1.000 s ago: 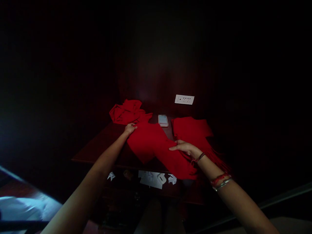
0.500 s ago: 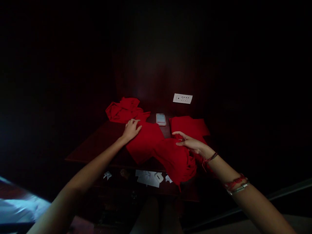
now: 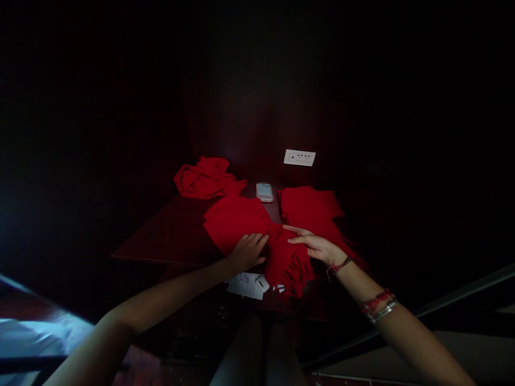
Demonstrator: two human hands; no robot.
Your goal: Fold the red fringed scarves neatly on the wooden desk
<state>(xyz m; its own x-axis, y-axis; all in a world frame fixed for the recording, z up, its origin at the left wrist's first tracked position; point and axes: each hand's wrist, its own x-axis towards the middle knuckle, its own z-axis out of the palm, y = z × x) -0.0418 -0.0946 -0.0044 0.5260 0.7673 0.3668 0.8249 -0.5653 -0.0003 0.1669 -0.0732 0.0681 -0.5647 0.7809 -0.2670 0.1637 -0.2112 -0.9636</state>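
Resting left hand (image 3: 246, 254) on red cloth (image 3: 235, 220), impossible to tell whether gripping; grasping fringed end (image 3: 300, 271) at four o'clock with right hand (image 3: 321, 246), ideally keeping folds smooth.

The red cloth (image 3: 237, 217) is plain, soft-looking and matte, with a fringe (image 3: 298, 271) of loose strands at one end. Its wider part lies spread and mostly smooth on the dark counter (image 3: 155, 233), edges angled, with the left hand (image 3: 248, 250) resting on its near side. The narrower, fringed part is bunched and slightly creased at the right hand (image 3: 317, 246), its strands bent and drooping past the counter's front edge.
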